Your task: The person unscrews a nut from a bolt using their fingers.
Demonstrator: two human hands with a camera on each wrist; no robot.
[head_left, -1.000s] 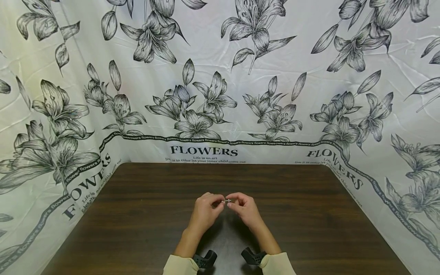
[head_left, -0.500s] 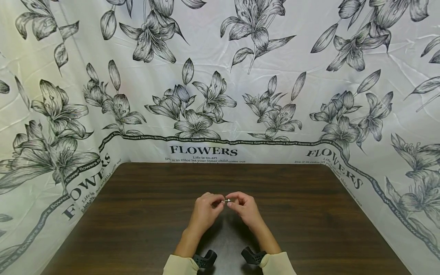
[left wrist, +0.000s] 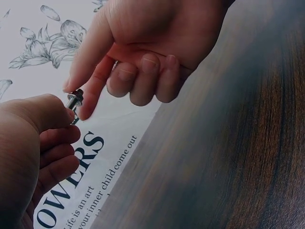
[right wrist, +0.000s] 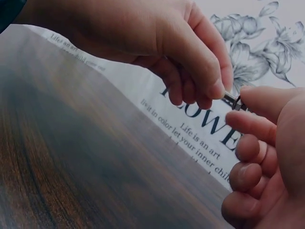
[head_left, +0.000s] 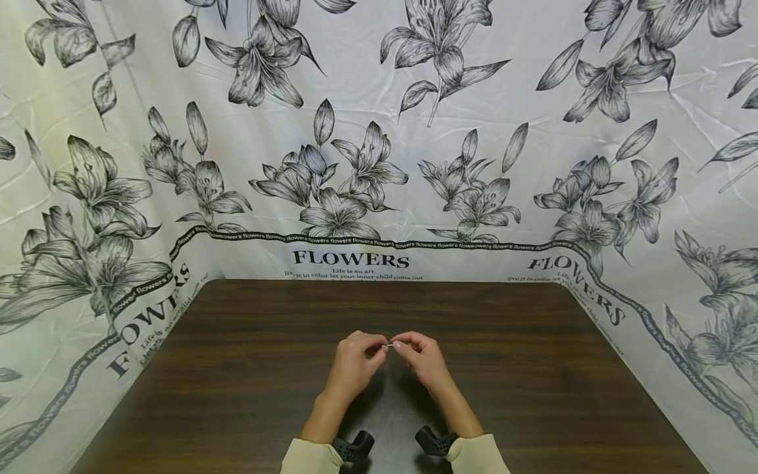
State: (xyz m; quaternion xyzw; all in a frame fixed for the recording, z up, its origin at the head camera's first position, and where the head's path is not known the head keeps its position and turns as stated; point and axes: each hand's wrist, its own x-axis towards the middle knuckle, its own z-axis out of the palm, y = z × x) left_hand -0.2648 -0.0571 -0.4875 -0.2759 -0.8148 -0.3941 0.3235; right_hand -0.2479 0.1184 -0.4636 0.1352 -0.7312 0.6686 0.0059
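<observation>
A small metal bolt (left wrist: pixel 71 104) with a threaded shank and a wider nut-like piece (right wrist: pixel 238 103) near its right end is held between both hands. My left hand (head_left: pixel 352 365) pinches the shank end between thumb and index finger. My right hand (head_left: pixel 428 362) has its thumb and index finger on the wider end, its other fingers curled loosely below in the left wrist view. In the head view the bolt is mostly covered by fingertips. Whether the wider piece is a separate nut or the bolt's head is too small to tell.
Below the hands lies a dark wood-grain table (head_left: pixel 237 368). A white cloth (head_left: pixel 474 263) with printed flowers and lettering hangs behind it and along both sides. Each wrist wears a black camera mount (head_left: pixel 354 447), beside pale sleeves.
My right thumb and index finger have come together over the bolt's right end, which showed between them before. The left hand has barely moved.
</observation>
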